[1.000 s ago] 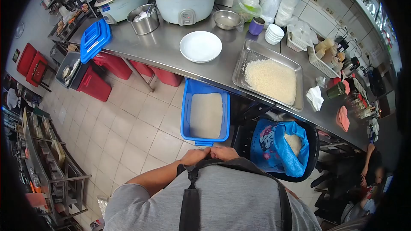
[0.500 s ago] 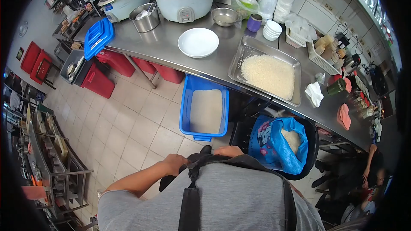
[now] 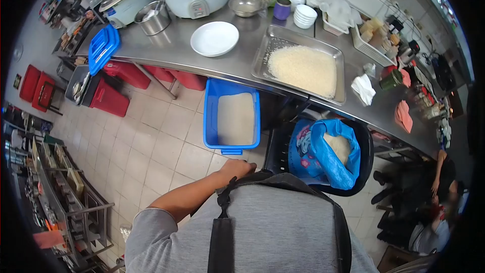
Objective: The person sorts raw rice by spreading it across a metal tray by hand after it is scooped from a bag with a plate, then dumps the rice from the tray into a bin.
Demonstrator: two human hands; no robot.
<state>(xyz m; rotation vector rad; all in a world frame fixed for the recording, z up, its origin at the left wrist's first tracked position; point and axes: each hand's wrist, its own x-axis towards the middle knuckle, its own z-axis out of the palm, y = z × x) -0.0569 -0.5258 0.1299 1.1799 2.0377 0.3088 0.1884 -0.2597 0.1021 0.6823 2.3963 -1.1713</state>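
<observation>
Standing beside this person, I see the left hand (image 3: 235,167) with its fingers curled, but I cannot tell if they grip anything. The right hand is hidden from me, so its state I cannot tell.

From the left hand, at twelve o'clock and near, is the blue bin (image 3: 232,150) on the floor, holding pale grain (image 3: 236,119). At about three o'clock the blue bag (image 3: 322,156), also with grain inside, sits open in a black tub (image 3: 367,157). For good work here, I judge it wise to bend low, grip the bin by both sides, and keep it level, so nothing spills.

Farther, on the steel table (image 3: 172,48), a metal tray (image 3: 341,77) of grain lies at one o'clock, a white plate (image 3: 214,37) near twelve, and a blue lid (image 3: 104,50) between ten and eleven.
</observation>
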